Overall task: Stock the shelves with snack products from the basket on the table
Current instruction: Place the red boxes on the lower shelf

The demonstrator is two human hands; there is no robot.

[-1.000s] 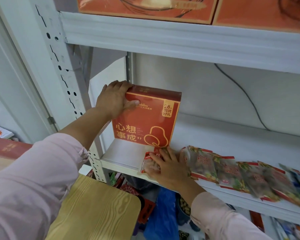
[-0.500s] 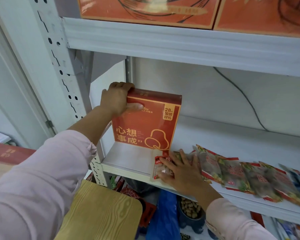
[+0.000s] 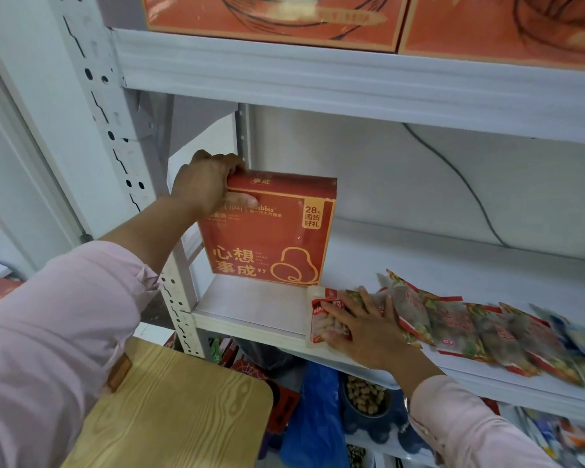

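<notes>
The left hand (image 3: 206,187) grips the top left corner of the red box (image 3: 277,238), fingers curled over the top edge and thumb on the front face. The right hand (image 3: 365,329) lies flat with straight fingers, pressing on a snack packet (image 3: 318,319) and grasping nothing.

The box stands upright at the left end of the shelf (image 3: 250,309), near the back. The packet lies at the shelf's front edge, just beside the box's lower right corner, at the head of a row of packets (image 3: 460,325) running right.

Over the last second the right hand has slid the packet rightward. It lay in front of the middle of the box and is now off to its right corner, so the shelf in front of the box is bare. The box looks placed and the row tidied, so both hands can probably let go.

The basket is out of view. A corner of the wooden desk (image 3: 169,413) shows below the left arm.
</notes>
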